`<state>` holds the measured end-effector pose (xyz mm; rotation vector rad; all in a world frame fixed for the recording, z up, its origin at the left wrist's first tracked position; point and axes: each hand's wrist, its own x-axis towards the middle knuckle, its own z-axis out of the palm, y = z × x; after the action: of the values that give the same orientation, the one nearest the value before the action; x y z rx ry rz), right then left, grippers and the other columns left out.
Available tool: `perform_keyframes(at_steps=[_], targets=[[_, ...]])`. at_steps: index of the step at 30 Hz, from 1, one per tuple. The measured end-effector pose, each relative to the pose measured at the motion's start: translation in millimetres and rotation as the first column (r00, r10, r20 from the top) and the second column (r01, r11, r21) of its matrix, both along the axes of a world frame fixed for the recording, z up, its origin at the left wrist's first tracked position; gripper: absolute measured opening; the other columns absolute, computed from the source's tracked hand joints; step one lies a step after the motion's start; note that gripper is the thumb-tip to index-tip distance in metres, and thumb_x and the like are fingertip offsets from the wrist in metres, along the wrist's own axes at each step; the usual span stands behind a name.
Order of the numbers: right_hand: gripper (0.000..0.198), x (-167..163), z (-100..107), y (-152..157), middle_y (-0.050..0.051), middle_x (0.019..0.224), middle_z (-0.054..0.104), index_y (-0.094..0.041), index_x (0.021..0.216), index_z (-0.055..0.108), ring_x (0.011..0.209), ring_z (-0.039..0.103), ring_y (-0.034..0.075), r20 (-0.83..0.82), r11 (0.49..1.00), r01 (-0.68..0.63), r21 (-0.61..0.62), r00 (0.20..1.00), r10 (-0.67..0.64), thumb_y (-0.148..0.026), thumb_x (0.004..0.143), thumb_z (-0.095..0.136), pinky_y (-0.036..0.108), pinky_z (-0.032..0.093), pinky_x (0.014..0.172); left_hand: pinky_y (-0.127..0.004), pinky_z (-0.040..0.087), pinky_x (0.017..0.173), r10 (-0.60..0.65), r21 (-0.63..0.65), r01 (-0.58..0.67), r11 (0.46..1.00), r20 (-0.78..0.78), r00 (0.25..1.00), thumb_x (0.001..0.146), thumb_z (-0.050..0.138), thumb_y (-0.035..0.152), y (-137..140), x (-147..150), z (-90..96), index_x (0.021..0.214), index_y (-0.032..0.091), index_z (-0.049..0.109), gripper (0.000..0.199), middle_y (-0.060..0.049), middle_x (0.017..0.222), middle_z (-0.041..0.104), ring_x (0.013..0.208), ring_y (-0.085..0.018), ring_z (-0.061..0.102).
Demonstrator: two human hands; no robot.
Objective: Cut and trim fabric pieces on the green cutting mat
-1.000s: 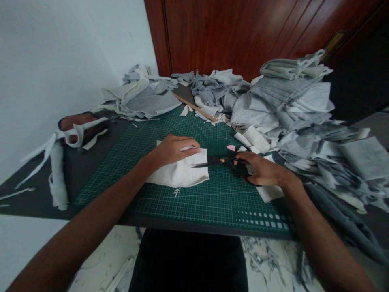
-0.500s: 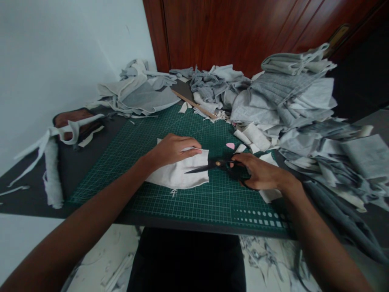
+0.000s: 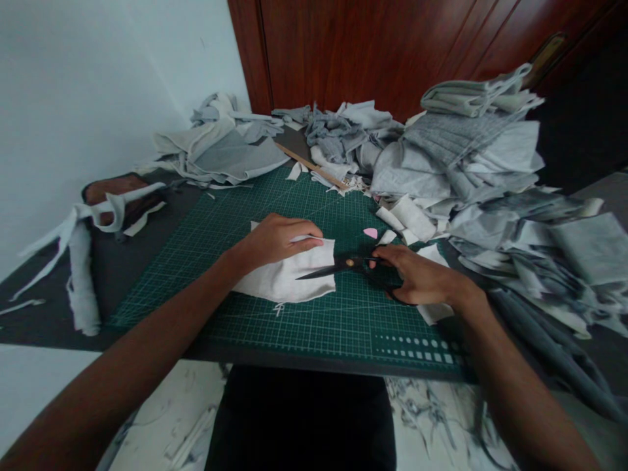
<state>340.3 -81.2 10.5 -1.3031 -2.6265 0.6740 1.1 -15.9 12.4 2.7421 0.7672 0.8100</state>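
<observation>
A piece of white fabric [image 3: 289, 280] lies on the green cutting mat [image 3: 304, 333], with a small loose thread at its lower edge. My left hand [image 3: 282, 242] rests over the fabric's upper part and pinches a fold of it between thumb and fingers. In my right hand [image 3: 409, 275] are black scissors [image 3: 350, 263], fingers through the handles, pointing left. Their blades look closed or nearly so and lie over the fabric's right part. Another white cloth piece [image 3: 434, 314] is partly hidden beneath my right hand. A pink chalk piece [image 3: 370, 233] sits just above the scissors.
Piled grey and white cloth [image 3: 432, 157] covers the back right. More fabric [image 3: 220, 154] is heaped at the back left, near a wooden strip [image 3: 309, 163]. Cloth strips and a roll [image 3: 83, 278] lie at left. Scraps litter the floor [image 3: 426, 418] below the table edge.
The view has shifted very slightly. Both hands, the scissors and the white fabric keep nearly the same places relative to each other.
</observation>
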Motion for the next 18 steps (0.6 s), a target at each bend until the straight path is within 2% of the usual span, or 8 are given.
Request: perform_keyframes(at_steps=[6,13,18], targets=[[0.05,-1,1,0,0.015,0.125,0.066,-0.018,0.115,0.064,0.121,0.061,0.035,0.005,1.0,-0.012,0.01,1.0,0.012,-0.019,0.065,0.069,0.048,0.05,0.106,-0.02,0.048,0.069,-0.021,0.073,0.02,0.997,0.013,1.0,0.109,0.049,0.045,0,1,-1.4,0.101,0.02,0.076,0.038,-0.001,0.087,0.081,0.074,-0.011,0.074],[0.042,-6,9,-1,0.011,0.112,0.072,-0.019,0.106,0.066,0.099,0.068,0.028,-0.005,0.999,0.008,-0.051,1.0,-0.008,-0.016,0.064,0.069,0.039,0.054,0.088,-0.021,0.048,0.066,-0.032,0.117,0.029,0.993,0.019,0.999,0.109,0.049,0.044,-1,2,-0.6,0.1,0.02,0.076,0.038,0.0,0.085,0.081,0.072,-0.011,0.074],[0.041,-7,11,-1,0.008,0.105,0.074,-0.02,0.104,0.067,0.091,0.069,0.024,-0.007,0.998,0.022,-0.056,1.0,-0.022,-0.014,0.063,0.07,0.033,0.052,0.081,-0.021,0.047,0.065,-0.041,0.126,0.037,0.991,0.026,0.999,0.109,0.051,0.042,-1,1,-0.4,0.1,0.02,0.076,0.035,0.0,0.084,0.081,0.07,-0.011,0.073]])
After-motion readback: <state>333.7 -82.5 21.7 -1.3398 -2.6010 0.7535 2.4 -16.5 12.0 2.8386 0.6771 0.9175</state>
